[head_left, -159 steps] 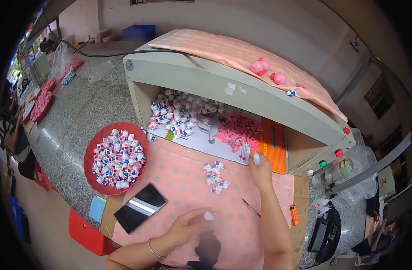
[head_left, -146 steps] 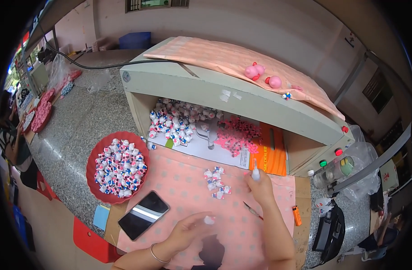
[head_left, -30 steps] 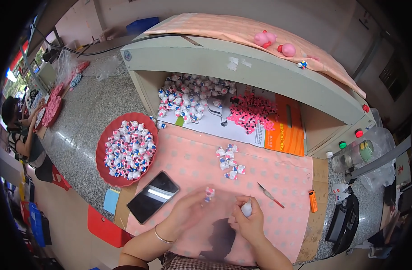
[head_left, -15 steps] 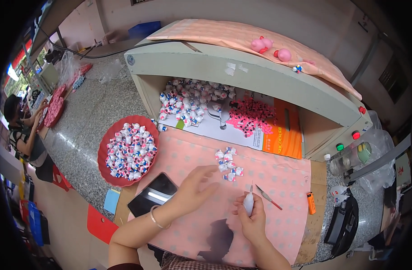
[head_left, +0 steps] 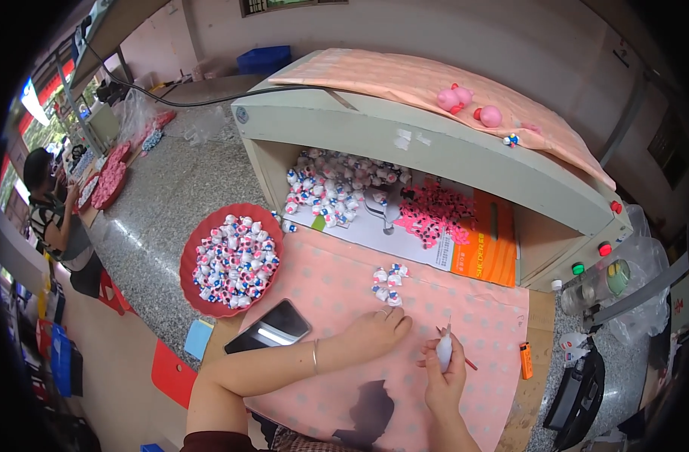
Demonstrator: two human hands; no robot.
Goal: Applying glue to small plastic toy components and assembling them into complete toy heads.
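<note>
My left hand (head_left: 373,334) reaches forward over the pink dotted cloth (head_left: 337,286), its fingertips just short of a small cluster of white toy figures (head_left: 386,282); whether it holds one I cannot tell. My right hand (head_left: 444,371) is closed around a small white squeeze bottle (head_left: 444,349) with its thin nozzle pointing up. A thin red-tipped stick (head_left: 465,360) lies on the cloth beside that hand.
A red plate (head_left: 188,265) heaped with white figures sits left, a black phone (head_left: 269,328) in front of it. A pale green cabinet (head_left: 404,143) holds white and pink figures. An orange lighter (head_left: 525,360) lies right. Another person (head_left: 54,218) sits far left.
My left hand has stretched forward from near my body toward the small cluster of figures. My right hand has stayed low with the white bottle.
</note>
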